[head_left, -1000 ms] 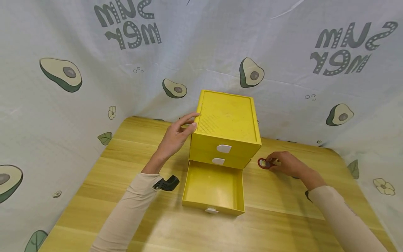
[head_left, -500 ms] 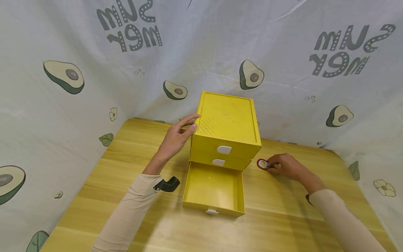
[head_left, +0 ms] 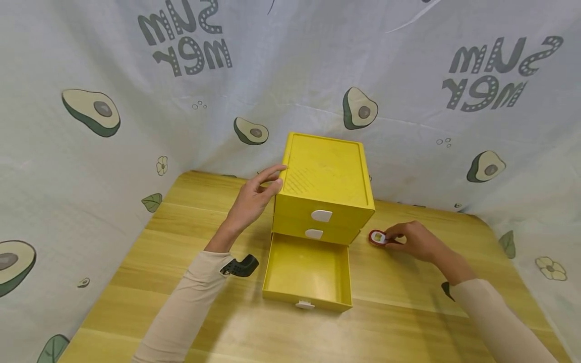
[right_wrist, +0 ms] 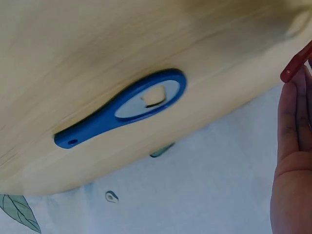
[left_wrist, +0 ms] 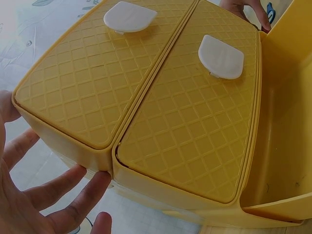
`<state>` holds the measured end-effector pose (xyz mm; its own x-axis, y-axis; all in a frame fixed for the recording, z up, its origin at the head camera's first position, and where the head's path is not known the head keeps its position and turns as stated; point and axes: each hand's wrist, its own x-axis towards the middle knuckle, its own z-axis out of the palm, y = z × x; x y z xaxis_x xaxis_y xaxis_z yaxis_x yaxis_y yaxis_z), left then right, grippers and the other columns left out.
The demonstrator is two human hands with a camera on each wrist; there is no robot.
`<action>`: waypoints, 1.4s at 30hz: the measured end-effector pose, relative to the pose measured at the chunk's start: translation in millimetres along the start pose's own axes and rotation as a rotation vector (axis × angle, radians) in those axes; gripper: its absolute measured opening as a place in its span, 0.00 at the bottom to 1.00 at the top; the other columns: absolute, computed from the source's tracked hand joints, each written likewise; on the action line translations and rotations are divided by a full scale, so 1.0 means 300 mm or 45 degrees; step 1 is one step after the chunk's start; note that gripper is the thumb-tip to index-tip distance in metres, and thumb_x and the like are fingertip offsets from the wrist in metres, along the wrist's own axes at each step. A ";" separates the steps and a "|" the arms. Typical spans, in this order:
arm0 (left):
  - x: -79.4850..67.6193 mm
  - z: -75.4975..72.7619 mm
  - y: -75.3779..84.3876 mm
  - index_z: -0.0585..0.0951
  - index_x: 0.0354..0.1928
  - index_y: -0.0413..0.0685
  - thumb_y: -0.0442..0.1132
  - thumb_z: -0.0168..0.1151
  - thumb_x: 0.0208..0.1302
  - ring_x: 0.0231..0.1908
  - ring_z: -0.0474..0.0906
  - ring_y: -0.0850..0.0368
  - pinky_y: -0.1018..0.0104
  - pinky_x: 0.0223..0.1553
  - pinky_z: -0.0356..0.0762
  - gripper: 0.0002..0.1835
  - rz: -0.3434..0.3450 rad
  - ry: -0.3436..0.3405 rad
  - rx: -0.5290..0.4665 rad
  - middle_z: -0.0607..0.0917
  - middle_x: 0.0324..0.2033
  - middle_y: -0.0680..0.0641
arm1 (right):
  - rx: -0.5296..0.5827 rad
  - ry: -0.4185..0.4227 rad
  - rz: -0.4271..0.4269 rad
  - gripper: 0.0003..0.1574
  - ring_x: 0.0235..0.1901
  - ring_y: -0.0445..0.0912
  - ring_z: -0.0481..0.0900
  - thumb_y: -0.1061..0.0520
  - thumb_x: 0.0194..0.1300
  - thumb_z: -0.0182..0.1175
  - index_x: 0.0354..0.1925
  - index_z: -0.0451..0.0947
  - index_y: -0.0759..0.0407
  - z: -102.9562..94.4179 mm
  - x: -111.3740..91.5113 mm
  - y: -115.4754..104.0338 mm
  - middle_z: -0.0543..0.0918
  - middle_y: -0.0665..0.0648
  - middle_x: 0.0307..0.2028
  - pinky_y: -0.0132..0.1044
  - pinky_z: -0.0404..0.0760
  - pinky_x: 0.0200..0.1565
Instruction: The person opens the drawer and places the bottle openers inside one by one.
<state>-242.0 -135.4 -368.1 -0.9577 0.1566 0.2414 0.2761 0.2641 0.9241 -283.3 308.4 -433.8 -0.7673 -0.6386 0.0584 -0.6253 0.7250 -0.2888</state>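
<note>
A yellow drawer cabinet [head_left: 324,169] stands on the wooden table, its lowest drawer [head_left: 305,267] pulled out with nothing in it. My left hand [head_left: 249,201] rests on its left side, fingertips spread along the upper edge; in the left wrist view these fingers [left_wrist: 68,195] are only slightly bent. To the cabinet's right, my right hand [head_left: 415,241] pinches the handle of a red bottle opener [head_left: 376,237], whose head points at the cabinet. In the right wrist view only its red handle end [right_wrist: 294,68] shows. A blue bottle opener [right_wrist: 122,108] lies on the table nearby.
Two upper drawers are closed, with white pulls [head_left: 322,216] on their fronts. A pale curtain [head_left: 290,65] printed with avocados hangs behind and around the wooden table [head_left: 181,242]. The open drawer juts toward the front.
The red bottle opener has shifted slightly left toward the cabinet along with my right hand, and its head has tilted a little. My left hand stays where it was.
</note>
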 end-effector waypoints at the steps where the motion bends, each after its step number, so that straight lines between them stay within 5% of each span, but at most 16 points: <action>1: 0.000 0.000 -0.001 0.72 0.69 0.73 0.55 0.52 0.75 0.54 0.79 0.46 0.49 0.52 0.76 0.22 -0.002 0.001 -0.002 0.76 0.66 0.48 | -0.004 0.011 -0.004 0.12 0.32 0.40 0.84 0.61 0.55 0.75 0.40 0.87 0.59 -0.001 -0.003 -0.006 0.89 0.50 0.34 0.38 0.81 0.33; 16: -0.006 0.006 0.000 0.72 0.70 0.71 0.55 0.52 0.76 0.54 0.79 0.45 0.49 0.51 0.76 0.23 -0.001 -0.009 -0.012 0.75 0.66 0.47 | 0.018 0.117 -0.151 0.16 0.34 0.36 0.84 0.64 0.50 0.76 0.40 0.87 0.53 -0.039 -0.066 -0.127 0.89 0.48 0.37 0.37 0.83 0.32; 23: -0.005 0.006 -0.004 0.72 0.70 0.70 0.54 0.52 0.76 0.54 0.79 0.44 0.46 0.53 0.76 0.23 -0.002 -0.012 -0.017 0.75 0.65 0.47 | 0.041 0.093 -0.254 0.15 0.33 0.35 0.83 0.64 0.51 0.76 0.38 0.87 0.54 -0.056 -0.074 -0.200 0.89 0.51 0.39 0.33 0.80 0.29; 42: -0.001 0.000 0.007 0.72 0.70 0.71 0.55 0.51 0.76 0.52 0.80 0.45 0.50 0.50 0.76 0.23 -0.007 -0.005 -0.008 0.75 0.65 0.46 | 0.171 0.015 -0.329 0.12 0.26 0.30 0.72 0.64 0.55 0.73 0.40 0.88 0.57 -0.061 -0.034 -0.408 0.88 0.55 0.41 0.26 0.74 0.25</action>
<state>-241.1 -134.8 -366.3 -0.9590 0.1586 0.2349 0.2700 0.2593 0.9273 -201.6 230.9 -381.5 -0.5873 -0.7940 0.1572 -0.7763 0.4975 -0.3872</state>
